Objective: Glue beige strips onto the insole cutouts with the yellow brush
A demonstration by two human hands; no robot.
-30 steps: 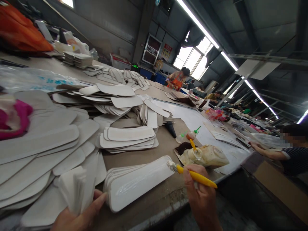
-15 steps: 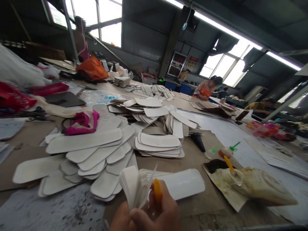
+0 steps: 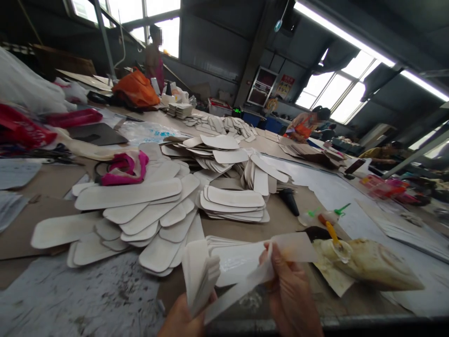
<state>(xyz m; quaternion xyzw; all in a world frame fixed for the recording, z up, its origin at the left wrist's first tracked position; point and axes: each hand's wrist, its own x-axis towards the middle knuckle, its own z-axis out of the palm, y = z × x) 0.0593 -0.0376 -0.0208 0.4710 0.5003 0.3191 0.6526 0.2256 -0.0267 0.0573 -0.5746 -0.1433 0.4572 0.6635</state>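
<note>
At the bottom centre my left hand (image 3: 184, 316) is closed round a fanned stack of white pieces (image 3: 196, 276) with rounded ends. To its right, my right hand (image 3: 294, 295) pinches a translucent white strip (image 3: 294, 247) between thumb and fingers. This strip runs down and left to the stack in my left hand, and its other end sticks out to the right. A yellowish patch shows faintly through it; I cannot make out whether the yellow tool is still in the hand. Behind my hands, more white pieces (image 3: 231, 262) lie on the table.
Overlapping white pieces (image 3: 129, 194) spread at left, with a neat pile (image 3: 233, 202) behind. At right are a stained plastic container (image 3: 382, 264) with a yellow-handled tool (image 3: 332, 233), and a green-tipped bottle (image 3: 335, 215). A pink-and-cream cloth (image 3: 128, 168) lies left. Other people stand farther back.
My right hand has moved right, away from my left hand, drawing out the translucent strip. The yellow tool seen in it before no longer shows plainly. The view has shifted slightly.
</note>
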